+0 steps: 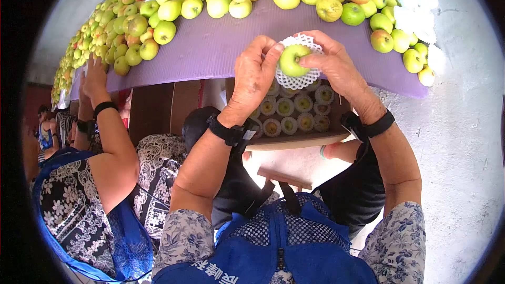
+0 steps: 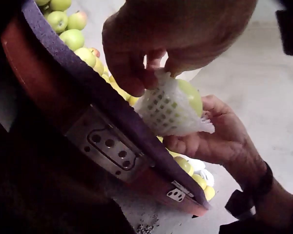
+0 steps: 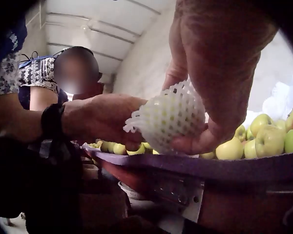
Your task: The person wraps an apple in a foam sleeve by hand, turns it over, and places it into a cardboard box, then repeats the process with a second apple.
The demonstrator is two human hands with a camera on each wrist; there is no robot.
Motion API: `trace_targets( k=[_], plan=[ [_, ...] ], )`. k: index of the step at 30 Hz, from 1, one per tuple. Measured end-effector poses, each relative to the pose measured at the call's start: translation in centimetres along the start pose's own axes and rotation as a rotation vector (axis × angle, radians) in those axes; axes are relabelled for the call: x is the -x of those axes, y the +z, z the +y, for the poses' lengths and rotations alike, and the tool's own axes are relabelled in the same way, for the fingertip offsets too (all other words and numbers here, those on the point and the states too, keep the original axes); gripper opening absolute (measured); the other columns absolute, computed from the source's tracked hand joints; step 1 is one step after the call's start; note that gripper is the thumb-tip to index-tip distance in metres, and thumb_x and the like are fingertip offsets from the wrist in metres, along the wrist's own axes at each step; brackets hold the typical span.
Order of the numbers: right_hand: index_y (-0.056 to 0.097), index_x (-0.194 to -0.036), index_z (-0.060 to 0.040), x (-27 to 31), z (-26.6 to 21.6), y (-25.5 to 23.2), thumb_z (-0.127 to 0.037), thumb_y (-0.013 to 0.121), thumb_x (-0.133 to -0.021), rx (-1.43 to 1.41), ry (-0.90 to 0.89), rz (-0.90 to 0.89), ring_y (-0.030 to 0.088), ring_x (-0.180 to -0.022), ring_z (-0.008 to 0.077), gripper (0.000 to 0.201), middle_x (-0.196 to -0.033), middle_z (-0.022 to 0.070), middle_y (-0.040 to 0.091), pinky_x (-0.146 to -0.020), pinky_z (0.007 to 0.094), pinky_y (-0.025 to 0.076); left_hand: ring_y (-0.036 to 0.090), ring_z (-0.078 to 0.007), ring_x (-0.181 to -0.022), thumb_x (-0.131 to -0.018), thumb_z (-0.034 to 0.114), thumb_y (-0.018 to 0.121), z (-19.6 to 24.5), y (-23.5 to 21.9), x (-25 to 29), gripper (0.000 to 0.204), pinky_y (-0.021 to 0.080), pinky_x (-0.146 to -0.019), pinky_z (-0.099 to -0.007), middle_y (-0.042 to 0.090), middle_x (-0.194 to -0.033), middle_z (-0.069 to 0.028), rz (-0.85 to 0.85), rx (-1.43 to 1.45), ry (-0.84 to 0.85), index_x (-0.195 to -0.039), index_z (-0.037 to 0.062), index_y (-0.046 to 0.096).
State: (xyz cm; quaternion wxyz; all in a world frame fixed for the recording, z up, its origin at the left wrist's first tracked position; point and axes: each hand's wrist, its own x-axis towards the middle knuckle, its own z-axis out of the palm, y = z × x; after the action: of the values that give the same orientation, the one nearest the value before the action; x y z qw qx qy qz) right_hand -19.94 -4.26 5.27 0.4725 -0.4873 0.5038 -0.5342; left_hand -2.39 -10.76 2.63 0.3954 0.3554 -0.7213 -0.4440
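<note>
A green apple (image 1: pixel 294 60) sits in a white foam net sleeve (image 1: pixel 299 81) in front of my chest, just over the edge of the purple-covered table (image 1: pixel 221 47). My right hand (image 1: pixel 339 66) holds the apple and net, its thumb pressing on the bare top of the fruit. At the net's other side my left hand (image 1: pixel 256 71) pinches the foam edge between thumb and fingers. The left wrist view shows the sleeve (image 2: pixel 166 109) wrapped around much of the apple (image 2: pixel 191 97), one side bare. In the right wrist view the mesh (image 3: pixel 168 119) covers the apple.
Loose apples (image 1: pixel 241 7) are heaped along the table's far side. Under its near edge stands a cardboard box (image 1: pixel 302 141) with rows of netted apples (image 1: pixel 285 107). Another person's arm (image 1: pixel 108 121) reaches the pile at left. White foam nets (image 1: pixel 415 18) lie at far right.
</note>
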Motion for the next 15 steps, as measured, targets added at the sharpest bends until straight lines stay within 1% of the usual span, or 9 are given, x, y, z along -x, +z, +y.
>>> trace_targets(
  k=[1,2,4,8,10,11,13,14,15],
  plan=[
    [0.056,-0.118,0.0029,0.0,-0.2,0.0,-0.007,0.068,-0.075,0.011,0.013,-0.009,0.059,-0.096,0.0140,0.045,-0.105,0.0080,0.064,-0.086,0.0276,0.047,0.048,-0.0100,-0.066,-0.097,0.020,0.056,0.1,0.1,0.0,0.018,0.045,-0.061,-0.0275,0.058,-0.071,-0.0015,0.039,-0.082,0.098,-0.092,0.0023,0.058],
    [0.057,-0.116,0.0031,0.0,-0.3,0.0,-0.006,0.067,-0.074,0.021,0.026,-0.019,0.060,-0.094,0.0140,0.044,-0.103,0.0081,0.064,-0.086,0.0274,0.048,0.048,-0.0100,-0.066,-0.097,0.020,0.056,0.3,0.1,0.1,0.018,0.045,-0.061,-0.0275,0.058,-0.071,-0.0015,0.039,-0.084,0.097,-0.092,0.0023,0.058],
    [0.057,-0.115,0.0033,0.0,-0.5,0.0,-0.005,0.067,-0.073,0.031,0.029,-0.018,0.060,-0.094,0.0142,0.044,-0.102,0.0081,0.064,-0.085,0.0274,0.048,0.049,-0.0098,-0.066,-0.095,0.017,0.057,1.0,0.1,0.2,0.017,0.046,-0.062,-0.0285,0.057,-0.069,-0.0055,0.083,-0.178,0.103,-0.090,0.0007,0.058],
    [0.058,-0.113,0.0040,-0.1,0.0,0.2,-0.005,0.066,-0.072,0.024,0.015,0.001,0.060,-0.093,0.0147,0.043,-0.101,0.0085,0.065,-0.085,0.0277,0.048,0.049,-0.0114,-0.067,-0.096,0.016,0.056,1.9,0.2,0.6,0.017,0.046,-0.063,-0.0293,0.057,-0.068,-0.0068,0.120,-0.112,0.097,-0.089,0.0009,0.058],
    [0.058,-0.112,0.0041,-0.2,0.1,0.2,-0.005,0.066,-0.072,0.049,0.023,0.010,0.060,-0.093,0.0149,0.043,-0.102,0.0085,0.064,-0.084,0.0280,0.048,0.047,-0.0097,-0.064,-0.096,0.016,0.057,2.0,0.1,0.7,0.017,0.045,-0.060,-0.0277,0.057,-0.068,-0.0045,0.173,-0.096,0.163,-0.089,0.0007,0.057],
    [0.058,-0.112,0.0042,-0.2,0.1,0.2,-0.005,0.066,-0.072,0.073,0.032,0.018,0.060,-0.093,0.0151,0.042,-0.102,0.0085,0.064,-0.084,0.0282,0.048,0.047,-0.0097,-0.064,-0.096,0.016,0.057,1.8,0.1,0.6,0.017,0.045,-0.060,-0.0277,0.057,-0.068,-0.0045,0.171,-0.094,0.163,-0.089,0.0007,0.057],
    [0.058,-0.112,0.0038,-0.2,0.2,0.2,-0.005,0.067,-0.071,0.038,0.038,0.020,0.060,-0.093,0.0152,0.042,-0.102,0.0084,0.064,-0.084,0.0284,0.048,0.048,-0.0067,-0.061,-0.097,0.019,0.056,1.3,-0.2,0.5,0.019,0.045,-0.058,-0.0250,0.059,-0.070,-0.0022,0.086,-0.035,0.119,-0.090,0.0019,0.059],
    [0.059,-0.111,0.0035,-0.3,0.3,0.2,-0.004,0.067,-0.071,0.002,0.041,0.020,0.060,-0.093,0.0152,0.042,-0.102,0.0084,0.065,-0.084,0.0286,0.048,0.048,-0.0067,-0.061,-0.097,0.019,0.056,1.2,-0.3,0.4,0.019,0.045,-0.058,-0.0250,0.059,-0.070,-0.0022,0.086,-0.035,0.117,-0.090,0.0019,0.059],
    [0.059,-0.111,0.0035,-0.5,0.2,0.3,-0.004,0.067,-0.071,0.002,0.043,0.019,0.060,-0.093,0.0152,0.042,-0.102,0.0084,0.065,-0.084,0.0286,0.048,0.050,-0.0058,-0.060,-0.097,0.021,0.056,1.1,-0.5,0.2,0.019,0.046,-0.056,-0.0238,0.060,-0.071,-0.0013,0.023,0.149,-0.047,-0.091,0.0027,0.060]
  ],
)
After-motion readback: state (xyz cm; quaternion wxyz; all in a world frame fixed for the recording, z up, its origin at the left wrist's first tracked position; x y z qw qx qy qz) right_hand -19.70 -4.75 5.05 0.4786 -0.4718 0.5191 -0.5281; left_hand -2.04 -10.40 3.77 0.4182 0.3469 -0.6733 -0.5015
